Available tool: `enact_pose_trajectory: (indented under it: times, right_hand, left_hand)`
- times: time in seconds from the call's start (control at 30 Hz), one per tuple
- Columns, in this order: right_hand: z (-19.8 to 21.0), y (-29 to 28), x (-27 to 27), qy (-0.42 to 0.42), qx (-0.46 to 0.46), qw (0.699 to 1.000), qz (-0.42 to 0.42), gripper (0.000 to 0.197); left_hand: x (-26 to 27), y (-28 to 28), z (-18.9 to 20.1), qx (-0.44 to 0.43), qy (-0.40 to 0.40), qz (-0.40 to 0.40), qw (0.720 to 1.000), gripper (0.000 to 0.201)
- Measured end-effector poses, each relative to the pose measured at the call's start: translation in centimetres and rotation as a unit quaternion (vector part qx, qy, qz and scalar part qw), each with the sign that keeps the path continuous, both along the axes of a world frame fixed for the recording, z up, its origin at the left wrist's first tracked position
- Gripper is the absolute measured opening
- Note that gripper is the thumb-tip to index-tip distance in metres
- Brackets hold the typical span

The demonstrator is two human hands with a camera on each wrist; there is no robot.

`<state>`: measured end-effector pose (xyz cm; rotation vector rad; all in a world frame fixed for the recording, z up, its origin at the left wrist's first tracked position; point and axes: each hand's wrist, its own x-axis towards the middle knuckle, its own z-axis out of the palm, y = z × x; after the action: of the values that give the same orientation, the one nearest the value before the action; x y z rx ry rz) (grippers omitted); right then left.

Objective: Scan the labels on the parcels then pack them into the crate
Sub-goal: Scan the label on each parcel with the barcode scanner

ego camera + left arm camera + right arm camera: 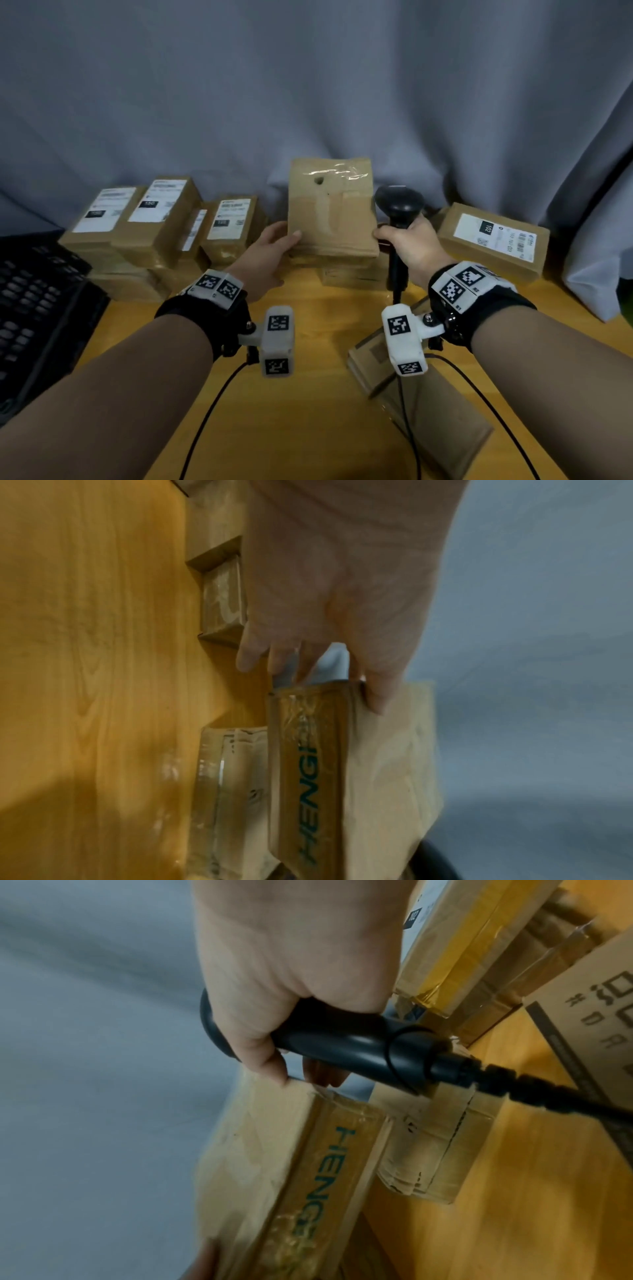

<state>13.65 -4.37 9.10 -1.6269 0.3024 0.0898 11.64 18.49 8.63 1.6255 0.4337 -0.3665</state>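
Note:
A brown cardboard parcel stands tilted upright at the middle back of the table, its plain taped face toward me and no label showing. My left hand grips its left edge, thumb on the front face and fingers behind, as the left wrist view shows on the parcel. My right hand grips a black corded barcode scanner by the handle, and its fingertips touch the parcel's right edge. The scanner head points away from me. A black slatted crate sits at the left.
Several labelled parcels are stacked at the back left. Another labelled parcel lies at the back right, and one lies under the held parcel. A flat carton lies on the wooden table near me. A grey curtain hangs behind.

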Motion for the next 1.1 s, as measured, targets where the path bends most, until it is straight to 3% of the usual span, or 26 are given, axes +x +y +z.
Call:
enact_pose_trajectory:
  times: [0.13,0.2,0.27,0.33,0.4,0.5,0.57,0.73,0.87,0.93,0.97,1.03,1.1]
  right_hand:
    - [0.9,1.1,-0.9,0.004,0.029,1.000,0.002,0.043]
    - [1.3,1.6,-1.4,0.002,0.042,0.999,-0.001,0.037]
    - [2.0,2.1,-1.9,0.002,0.063,0.998,-0.011,0.029]
    - [3.0,2.4,-2.2,-0.008,0.096,0.995,-0.028,0.025]
    - [4.2,2.5,-2.3,-0.011,0.123,0.992,-0.038,0.026]
    - [6.4,2.4,-2.0,0.018,0.137,0.990,-0.040,0.027]
    - [7.5,2.3,-1.8,0.046,0.123,0.991,-0.021,0.038]
    - [9.1,2.1,-1.4,0.078,0.134,0.988,0.023,0.064]
    - [9.2,2.0,-1.9,0.109,0.138,0.984,0.039,0.039]
    - [8.6,2.1,-2.2,0.083,0.134,0.987,0.018,0.027]
    - [8.2,2.1,-2.3,0.061,0.135,0.989,0.002,0.023]
    - [7.6,2.2,-2.7,0.018,0.137,0.990,-0.023,0.021]
    - [7.3,2.3,-3.1,-0.015,0.149,0.988,-0.034,0.023]
  left_hand:
    - [-0.3,1.0,2.2,-0.046,-0.028,0.018,0.998,0.029]
    - [-0.2,1.0,2.5,0.003,-0.049,0.024,0.999,0.040]
    - [-0.1,1.3,2.5,0.095,-0.099,0.015,0.990,0.074]
    - [0.2,1.9,2.5,0.278,-0.141,-0.033,0.950,0.102]
    - [0.0,2.2,2.9,0.427,-0.173,-0.065,0.885,0.108]
    - [-0.6,2.6,3.8,0.464,-0.250,-0.110,0.843,0.103]
    - [-1.1,2.7,4.6,0.470,-0.309,-0.126,0.817,0.100]
    - [-1.9,2.5,6.0,0.520,-0.433,-0.205,0.707,0.091]
    - [-1.5,3.0,5.9,0.567,-0.462,-0.242,0.638,0.094]
    - [-1.7,2.8,5.9,0.556,-0.467,-0.233,0.647,0.091]
    - [-1.8,2.6,6.1,0.528,-0.461,-0.213,0.680,0.087]
    - [-2.2,2.0,6.4,0.448,-0.431,-0.131,0.772,0.076]
    - [-1.8,1.7,6.5,0.352,-0.347,-0.026,0.869,0.073]
